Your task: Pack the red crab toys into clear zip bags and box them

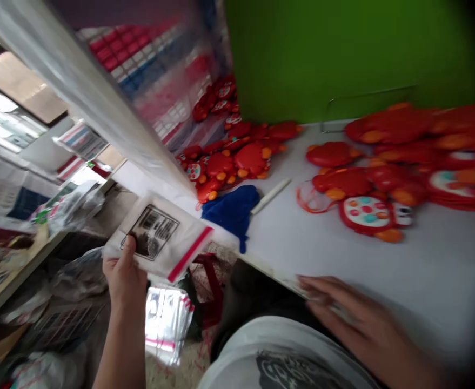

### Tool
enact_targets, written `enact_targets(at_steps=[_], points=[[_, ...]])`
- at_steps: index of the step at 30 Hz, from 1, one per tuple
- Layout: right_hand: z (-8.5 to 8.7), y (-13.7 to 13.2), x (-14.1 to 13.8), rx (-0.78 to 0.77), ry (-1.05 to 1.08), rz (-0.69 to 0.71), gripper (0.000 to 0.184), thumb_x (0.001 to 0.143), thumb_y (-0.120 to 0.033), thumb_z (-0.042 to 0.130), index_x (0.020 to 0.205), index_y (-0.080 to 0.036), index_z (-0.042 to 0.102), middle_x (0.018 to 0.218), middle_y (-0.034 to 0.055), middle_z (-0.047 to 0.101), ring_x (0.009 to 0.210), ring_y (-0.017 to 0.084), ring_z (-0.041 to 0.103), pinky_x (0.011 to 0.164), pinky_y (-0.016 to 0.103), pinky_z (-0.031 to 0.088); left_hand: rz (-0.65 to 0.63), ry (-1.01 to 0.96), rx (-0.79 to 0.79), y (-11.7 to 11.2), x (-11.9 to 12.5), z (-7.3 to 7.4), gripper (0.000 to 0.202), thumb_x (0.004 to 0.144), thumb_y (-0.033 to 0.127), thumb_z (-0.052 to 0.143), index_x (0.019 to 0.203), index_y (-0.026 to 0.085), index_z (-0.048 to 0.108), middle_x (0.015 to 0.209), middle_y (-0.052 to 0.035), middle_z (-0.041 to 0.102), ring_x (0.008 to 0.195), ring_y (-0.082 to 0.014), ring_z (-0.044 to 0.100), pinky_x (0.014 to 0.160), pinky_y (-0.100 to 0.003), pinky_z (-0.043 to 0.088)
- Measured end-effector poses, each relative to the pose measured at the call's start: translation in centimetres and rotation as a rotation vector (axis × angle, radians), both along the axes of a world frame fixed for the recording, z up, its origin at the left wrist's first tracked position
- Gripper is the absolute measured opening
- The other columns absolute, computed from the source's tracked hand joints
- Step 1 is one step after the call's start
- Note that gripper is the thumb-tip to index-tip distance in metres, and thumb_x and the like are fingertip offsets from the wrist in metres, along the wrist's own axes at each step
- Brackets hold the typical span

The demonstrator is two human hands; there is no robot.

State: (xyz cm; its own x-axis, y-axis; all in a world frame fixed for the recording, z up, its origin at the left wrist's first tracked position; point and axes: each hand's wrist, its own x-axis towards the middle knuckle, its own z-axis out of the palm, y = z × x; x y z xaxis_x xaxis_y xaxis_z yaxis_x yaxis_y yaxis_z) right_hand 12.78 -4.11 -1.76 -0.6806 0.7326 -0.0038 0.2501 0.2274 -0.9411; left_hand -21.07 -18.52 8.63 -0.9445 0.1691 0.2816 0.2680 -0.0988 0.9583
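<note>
Now your left hand point(124, 270) pinches clear zip bag point(160, 237) up over floor, thumb on printed label, red strip toward table. Right hand point(354, 313) open, fingers spread, blurred, at table edge point(423, 270), holding nothing. Stack of bags point(168, 324) below. Farther along table: blue cloth point(231, 213), white stick point(270, 195), heaped red toy parts point(249, 159); green board point(342, 54) behind.

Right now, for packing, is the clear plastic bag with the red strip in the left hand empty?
Looks empty: the red-striped clear plastic bag lies flat in the left hand.
</note>
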Motion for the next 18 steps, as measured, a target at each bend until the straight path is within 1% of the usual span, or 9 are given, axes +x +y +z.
enact_targets(at_steps=[2, 3, 5, 8, 10, 12, 15, 17, 18], points=[[2.0, -0.5, -1.9, -0.166, 0.101, 0.08, 0.052, 0.081, -0.039, 0.062, 0.131, -0.028, 0.049, 0.122, 0.0081, 0.061, 0.103, 0.022, 0.062, 0.086, 0.034, 0.053, -0.196, -0.068, 0.148, 4.8, 5.0, 0.3, 0.025, 0.07, 0.025, 0.074, 0.092, 0.018, 0.064, 0.08, 0.003, 0.068, 0.077, -0.0102, 0.065, 0.08, -0.022, 0.052], [2.7, -0.5, -2.6, -0.231, 0.185, 0.105, 0.063, 0.078, -0.04, 0.065, 0.136, -0.027, 0.042, 0.128, 0.0087, 0.057, 0.112, 0.023, 0.057, 0.093, 0.037, 0.048, -0.273, -0.143, 0.177, 6.9, 7.4, 0.1, 0.025, 0.069, 0.025, 0.075, 0.091, 0.017, 0.065, 0.077, 0.0034, 0.068, 0.073, -0.01, 0.065, 0.076, -0.022, 0.052], [3.3, -0.1, -3.3, -0.364, 0.335, 0.102, 0.069, 0.076, -0.044, 0.068, 0.136, -0.026, 0.04, 0.131, 0.0094, 0.054, 0.117, 0.025, 0.053, 0.098, 0.041, 0.044, -0.44, -0.333, 0.186, 10.6, 11.8, -0.7, 0.029, 0.068, 0.027, 0.076, 0.093, 0.017, 0.065, 0.081, 0.001, 0.07, 0.074, -0.0122, 0.066, 0.076, -0.024, 0.053], [3.0, 0.5, -2.6, -0.529, 0.483, -0.233, 0.053, 0.083, -0.048, 0.059, 0.13, -0.028, 0.045, 0.124, 0.0074, 0.058, 0.111, 0.022, 0.056, 0.095, 0.038, 0.045, -0.617, -0.555, 0.193, 13.9, 16.6, -2.2, 0.033, 0.071, 0.03, 0.074, 0.099, 0.017, 0.063, 0.089, -0.0017, 0.07, 0.081, -0.0151, 0.066, 0.079, -0.028, 0.052], [2.5, 1.0, -1.3, -0.574, 0.518, -0.476, 0.043, 0.084, -0.048, 0.056, 0.121, -0.028, 0.05, 0.112, 0.0055, 0.063, 0.098, 0.019, 0.06, 0.085, 0.033, 0.049, -0.727, -0.659, 0.181, 14.8, 18.5, -3.1, 0.032, 0.073, 0.031, 0.072, 0.1, 0.018, 0.061, 0.089, -0.0018, 0.068, 0.082, -0.0146, 0.066, 0.077, -0.026, 0.051], [1.9, 1.9, 0.5, -0.557, 0.538, -0.595, 0.04, 0.082, -0.048, 0.059, 0.116, -0.027, 0.053, 0.099, 0.0039, 0.066, 0.081, 0.017, 0.061, 0.072, 0.029, 0.05, -0.857, -0.742, 0.134, 14.7, 19.5, -3.8, 0.028, 0.075, 0.031, 0.071, 0.097, 0.019, 0.059, 0.085, -0.0002, 0.066, 0.076, -0.012, 0.064, 0.071, -0.022, 0.05], [1.6, 4.3, 4.2, -0.439, 0.487, -0.65, 0.038, 0.079, -0.047, 0.063, 0.109, -0.025, 0.056, 0.087, 0.0021, 0.066, 0.071, 0.017, 0.059, 0.067, 0.029, 0.049, -1.051, -0.767, -0.001, 13.7, 19.2, -4.7, 0.025, 0.075, 0.03, 0.07, 0.089, 0.02, 0.052, 0.08, 0.0021, 0.062, 0.065, -0.0084, 0.06, 0.059, -0.018, 0.047], [2.0, 6.4, 6.9, -0.357, 0.342, -0.598, 0.032, 0.078, -0.047, 0.063, 0.099, -0.024, 0.061, 0.084, 0.0021, 0.066, 0.073, 0.018, 0.059, 0.07, 0.029, 0.049, -1.112, -0.596, -0.048, 12.9, 18.2, -4.8, 0.026, 0.079, 0.032, 0.067, 0.094, 0.022, 0.049, 0.091, -0.0011, 0.062, 0.075, -0.0118, 0.061, 0.063, -0.022, 0.049], [2.3, 7.5, 8.1, -0.332, 0.226, -0.523, 0.029, 0.079, -0.046, 0.062, 0.096, -0.023, 0.063, 0.084, 0.0026, 0.066, 0.075, 0.019, 0.06, 0.071, 0.03, 0.049, -1.119, -0.432, -0.068, 12.5, 17.7, -4.7, 0.025, 0.082, 0.031, 0.063, 0.1, 0.022, 0.047, 0.1, -0.0036, 0.061, 0.085, -0.0145, 0.061, 0.07, -0.026, 0.051]])
